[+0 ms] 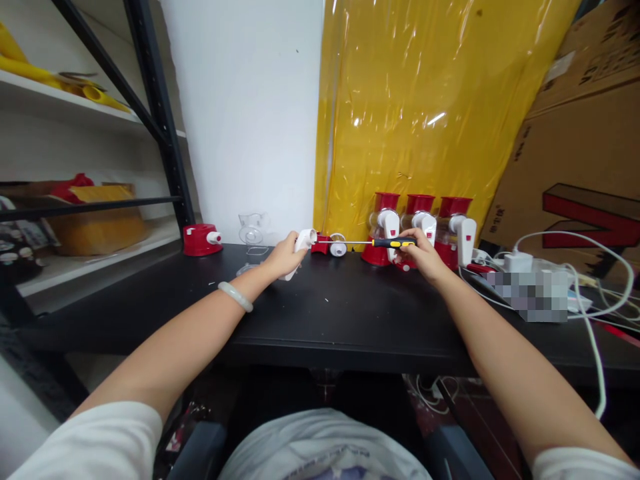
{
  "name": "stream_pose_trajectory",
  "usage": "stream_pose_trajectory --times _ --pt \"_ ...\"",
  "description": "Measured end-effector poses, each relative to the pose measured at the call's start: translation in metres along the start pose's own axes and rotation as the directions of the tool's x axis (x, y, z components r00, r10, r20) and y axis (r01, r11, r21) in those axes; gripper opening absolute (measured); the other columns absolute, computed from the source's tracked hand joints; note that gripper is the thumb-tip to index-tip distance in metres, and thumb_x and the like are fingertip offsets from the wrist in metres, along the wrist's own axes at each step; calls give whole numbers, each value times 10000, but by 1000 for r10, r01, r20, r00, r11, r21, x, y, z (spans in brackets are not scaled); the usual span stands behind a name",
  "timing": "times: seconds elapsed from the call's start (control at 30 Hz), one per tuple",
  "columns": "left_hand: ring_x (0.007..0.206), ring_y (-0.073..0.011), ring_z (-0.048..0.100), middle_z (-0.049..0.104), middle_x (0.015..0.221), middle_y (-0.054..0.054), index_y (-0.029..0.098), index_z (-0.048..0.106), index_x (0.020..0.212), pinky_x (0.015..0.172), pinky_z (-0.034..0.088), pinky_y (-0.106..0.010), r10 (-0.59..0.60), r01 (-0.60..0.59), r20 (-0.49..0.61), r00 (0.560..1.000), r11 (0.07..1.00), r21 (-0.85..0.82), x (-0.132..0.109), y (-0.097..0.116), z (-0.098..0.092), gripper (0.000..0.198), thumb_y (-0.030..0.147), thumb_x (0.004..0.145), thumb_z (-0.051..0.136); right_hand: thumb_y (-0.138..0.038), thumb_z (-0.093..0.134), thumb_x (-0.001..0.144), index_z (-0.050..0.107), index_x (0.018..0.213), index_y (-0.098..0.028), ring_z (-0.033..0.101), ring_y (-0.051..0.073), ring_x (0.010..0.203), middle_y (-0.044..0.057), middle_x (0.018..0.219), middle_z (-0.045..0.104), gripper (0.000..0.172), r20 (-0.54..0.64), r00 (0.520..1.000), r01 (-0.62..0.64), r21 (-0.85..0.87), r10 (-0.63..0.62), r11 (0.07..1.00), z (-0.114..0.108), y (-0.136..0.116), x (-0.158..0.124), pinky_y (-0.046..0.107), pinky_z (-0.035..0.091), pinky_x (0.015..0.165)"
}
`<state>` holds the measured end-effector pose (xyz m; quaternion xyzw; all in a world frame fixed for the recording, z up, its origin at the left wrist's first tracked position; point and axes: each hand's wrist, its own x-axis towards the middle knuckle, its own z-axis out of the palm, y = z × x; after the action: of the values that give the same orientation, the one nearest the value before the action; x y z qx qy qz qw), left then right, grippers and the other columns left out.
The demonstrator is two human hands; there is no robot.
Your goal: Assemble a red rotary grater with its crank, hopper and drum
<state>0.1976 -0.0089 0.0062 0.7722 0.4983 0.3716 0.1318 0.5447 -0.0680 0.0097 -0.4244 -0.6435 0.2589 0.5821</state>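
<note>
I am operating with both hands above the black table (330,313), near its back edge. With the left hand (286,256), I am clamping a white crank (303,240) between thumb and fingers; its round end is facing right, and its body is slanting down past the hand. A pale bracelet (236,297) is encircling the left wrist.

With the right hand (424,256), I am gripping the screwdriver (393,243) by its black-and-yellow handle, fingers closed around it. The shaft is running level toward the left, and the tip is pointing at the round end of the white crank. I cannot tell whether the tip is touching it.

Behind the shaft, a red part (321,247) is lying beside a white round part (338,249). Behind the right hand, a first machine (387,200), a second machine (420,203) and a third machine (456,205) are standing in a row, each carrying a red top and a white crank arm. To the left, a red base (200,241) is resting well apart from the left hand, with a clear plastic part (253,230) standing between them. At right, a white charger (518,261) is sitting among white cables (597,373).
</note>
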Motion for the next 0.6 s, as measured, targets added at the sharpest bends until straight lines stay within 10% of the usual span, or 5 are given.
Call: stream_pose_trajectory --times 0.6 --pt "587 -191 650 639 697 9 215 460 1057 582 468 -276 -3 3 -29 1000 1000 -6 0 0 -1 236 306 846 516 -575 648 762 408 918 -235 607 137 430 -60 587 640 444 84 996 -18 6 17 1000 1 -2 -2 229 390 403"
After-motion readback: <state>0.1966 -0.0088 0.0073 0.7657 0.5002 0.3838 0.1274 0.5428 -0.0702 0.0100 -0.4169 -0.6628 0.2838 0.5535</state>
